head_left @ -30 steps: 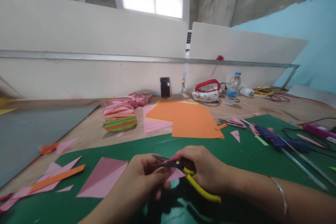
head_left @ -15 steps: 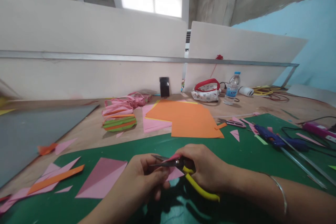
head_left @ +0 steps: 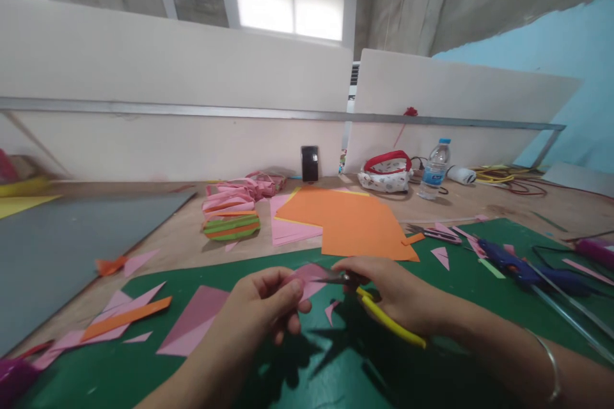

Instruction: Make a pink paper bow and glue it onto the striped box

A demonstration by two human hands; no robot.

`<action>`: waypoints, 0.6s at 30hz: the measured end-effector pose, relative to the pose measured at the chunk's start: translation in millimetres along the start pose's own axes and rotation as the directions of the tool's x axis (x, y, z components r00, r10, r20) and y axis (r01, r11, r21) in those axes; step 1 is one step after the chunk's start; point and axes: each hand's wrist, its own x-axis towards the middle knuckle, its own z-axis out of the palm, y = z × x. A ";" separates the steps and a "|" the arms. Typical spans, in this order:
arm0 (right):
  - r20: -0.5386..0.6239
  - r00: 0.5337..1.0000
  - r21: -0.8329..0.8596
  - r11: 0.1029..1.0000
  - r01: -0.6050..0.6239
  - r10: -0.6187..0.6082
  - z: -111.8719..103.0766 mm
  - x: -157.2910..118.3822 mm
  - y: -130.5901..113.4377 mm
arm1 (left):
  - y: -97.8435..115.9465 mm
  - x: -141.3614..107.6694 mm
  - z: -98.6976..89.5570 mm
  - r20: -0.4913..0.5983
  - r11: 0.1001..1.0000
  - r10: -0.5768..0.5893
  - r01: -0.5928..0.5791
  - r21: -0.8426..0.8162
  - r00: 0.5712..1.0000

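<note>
Between the thumb and fingers of my left hand (head_left: 271,303) is a small piece of pink paper (head_left: 309,280). My right hand (head_left: 398,291) grips scissors with yellow handles (head_left: 391,319). Their dark blades point left and meet the right side of the held paper; whether they are fully closed I cannot tell. A pink scrap (head_left: 330,312) shows just below the blades, over the green cutting mat (head_left: 307,383). Left of my left hand lies a folded pink paper square (head_left: 196,319).
Orange sheets (head_left: 359,220) lie beyond my hands. Pink strips and an orange strip (head_left: 127,318) are at left. A blue glue gun (head_left: 508,262) and a cutter knife (head_left: 441,235) lie at right. A phone (head_left: 309,163), a pouch (head_left: 386,172) and a water bottle (head_left: 434,169) stand behind.
The scissors have drawn back to the right, and their blades now reach only the paper's right side. A pink scrap has come off below. The view has shifted slightly left.
</note>
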 end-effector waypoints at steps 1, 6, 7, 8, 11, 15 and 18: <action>0.007 1.000 0.017 1.000 -0.015 0.014 -3.3 -0.1 -0.2 | 0.4 0.3 -0.8 0.000 1.000 -0.003 0.003 -0.006 1.000; -0.060 0.986 0.199 0.969 -0.143 0.158 -8.8 1.4 -2.3 | -2.2 -0.5 1.1 0.044 1.000 -0.021 0.022 -0.006 0.999; -0.065 0.982 0.275 0.949 -0.154 0.178 -7.5 1.6 -3.3 | -3.3 -1.0 2.3 0.059 1.000 -0.025 0.025 0.001 0.998; -0.063 0.980 0.351 0.923 -0.157 0.190 -5.5 1.7 -4.6 | -4.8 -1.5 3.6 0.074 1.000 -0.028 0.027 0.009 0.997; -0.019 0.984 0.541 0.829 -0.141 0.180 2.6 1.0 -10.1 | -10.2 -2.7 6.8 0.128 0.999 -0.036 0.032 0.033 0.991; 0.010 0.976 0.617 0.766 -0.179 0.220 11.4 0.3 -18.9 | -15.4 -4.1 7.3 0.236 0.996 -0.084 0.077 0.040 0.968; 0.008 0.966 0.582 0.784 -0.216 0.260 13.6 1.0 -22.1 | -15.1 -4.8 5.3 0.373 0.988 -0.150 0.147 0.038 0.916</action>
